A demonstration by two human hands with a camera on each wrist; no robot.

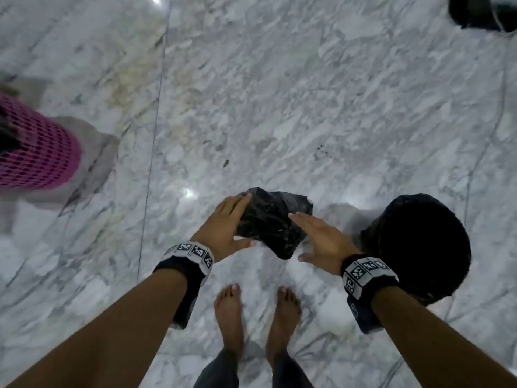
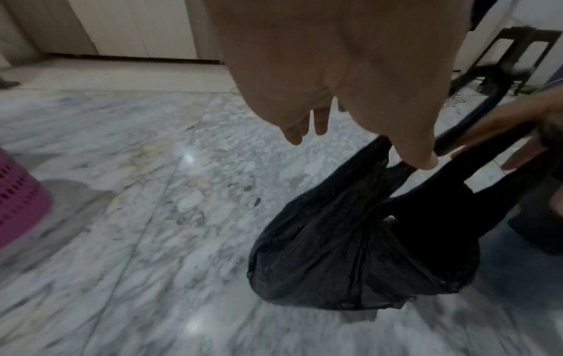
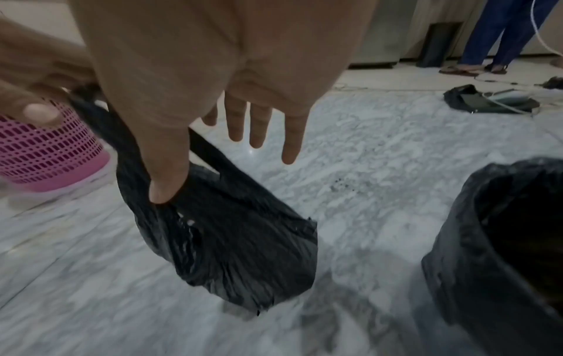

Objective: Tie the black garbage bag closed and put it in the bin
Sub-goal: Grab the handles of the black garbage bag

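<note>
The black garbage bag (image 1: pixel 270 222) hangs just above the marble floor between my two hands, its mouth untied. My left hand (image 1: pixel 223 225) is at its left side with straight fingers. In the left wrist view the left hand (image 2: pixel 350 84) has one bag handle (image 2: pixel 396 168) looped over the thumb. My right hand (image 1: pixel 321 236) is at the bag's right side, fingers straight too. In the right wrist view the right hand (image 3: pixel 228 96) has its thumb hooked into the other handle of the bag (image 3: pixel 243 240). The bin (image 1: pixel 419 247), lined in black, stands open just right of my right wrist.
A pink perforated basket (image 1: pixel 36 152) stands on the floor (image 1: pixel 279 93) at the left. My bare feet (image 1: pixel 229 312) are right below the bag. Farther off are another person's legs (image 3: pixel 493 31), a dark pouch with cables (image 3: pixel 487 101) and a dark stool (image 2: pixel 512 60).
</note>
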